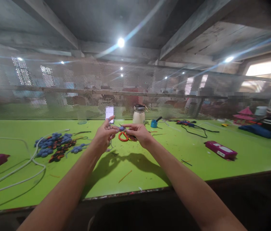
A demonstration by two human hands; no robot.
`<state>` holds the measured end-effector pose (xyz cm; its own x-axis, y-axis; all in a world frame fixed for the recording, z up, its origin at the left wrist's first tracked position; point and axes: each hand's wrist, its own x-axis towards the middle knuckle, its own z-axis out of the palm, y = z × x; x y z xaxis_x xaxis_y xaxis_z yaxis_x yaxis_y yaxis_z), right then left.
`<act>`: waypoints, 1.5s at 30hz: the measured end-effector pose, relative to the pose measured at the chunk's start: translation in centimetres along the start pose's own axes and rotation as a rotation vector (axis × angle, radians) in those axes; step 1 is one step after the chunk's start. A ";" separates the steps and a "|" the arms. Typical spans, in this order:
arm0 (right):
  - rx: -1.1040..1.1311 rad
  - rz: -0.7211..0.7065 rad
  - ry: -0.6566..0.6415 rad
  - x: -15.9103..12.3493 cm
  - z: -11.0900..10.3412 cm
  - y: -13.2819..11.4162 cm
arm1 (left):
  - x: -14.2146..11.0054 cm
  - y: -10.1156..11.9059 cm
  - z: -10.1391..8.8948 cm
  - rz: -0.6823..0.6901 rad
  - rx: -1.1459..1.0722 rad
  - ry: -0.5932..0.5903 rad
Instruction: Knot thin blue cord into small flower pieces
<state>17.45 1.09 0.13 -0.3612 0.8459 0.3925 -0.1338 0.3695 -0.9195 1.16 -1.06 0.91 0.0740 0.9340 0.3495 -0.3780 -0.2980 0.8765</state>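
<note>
My left hand [103, 134] pinches a small blue-purple crochet piece [122, 128] between thumb and finger, its index finger raised with yarn [111, 145] running round it and hanging below. From the right, my right hand [139, 134] is closed at the same piece. It grips a thin tool that looks like a crochet hook, mostly hidden by the fingers, with a fine tip showing above the piece. Just below the hands is a red-orange loop handle [123, 137], seemingly of scissors. Blue crochet flowers [45, 146] and black-orange ones [62, 149] lie in a pile on the left.
A phone [109, 113] stands upright behind my hands, beside a pale jug [139, 115] and a blue pot [154, 123]. A white cable [33, 157] crosses the green table's [149, 179] left side. To the right are a magenta box [220, 150] and black cord [198, 133].
</note>
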 end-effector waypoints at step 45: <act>-0.016 0.104 -0.022 -0.2 0.2 0.0 | 0.9 -1.3 -1.0 -0.024 0.193 0.027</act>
<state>17.32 0.86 0.07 -0.3929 0.8713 0.2940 -0.0795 0.2863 -0.9548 0.84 0.36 -0.22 0.0552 0.9454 0.3213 -0.1925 -0.3057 0.9325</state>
